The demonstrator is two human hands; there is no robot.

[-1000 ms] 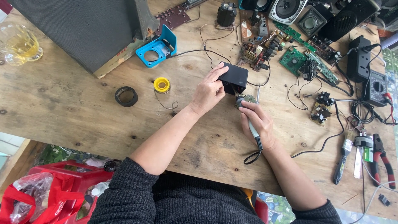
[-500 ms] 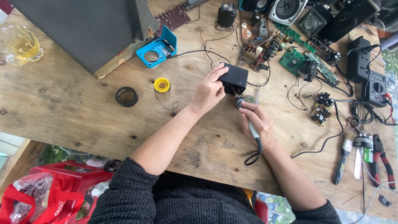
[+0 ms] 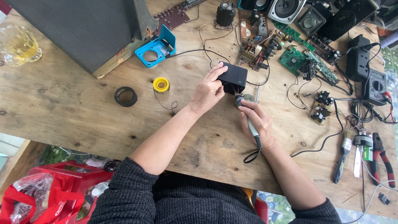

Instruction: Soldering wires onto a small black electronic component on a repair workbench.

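Note:
My left hand (image 3: 208,90) grips a small black box (image 3: 233,76) and tilts it up off the wooden table (image 3: 74,120). My right hand (image 3: 256,121) holds a soldering iron (image 3: 251,127) like a pen, its tip at the underside of the box near a small round metal part (image 3: 248,98). The iron's black cord loops off the table edge below my wrist. A thin wire runs from the box toward the back of the table.
A yellow solder spool (image 3: 161,84), a black tape ring (image 3: 125,96) and a blue stand (image 3: 156,49) lie left. A large dark speaker cabinet (image 3: 78,29) and a glass mug (image 3: 18,45) stand far left. Circuit boards (image 3: 292,58), speakers, a multimeter (image 3: 375,86) and pliers (image 3: 381,159) crowd the right.

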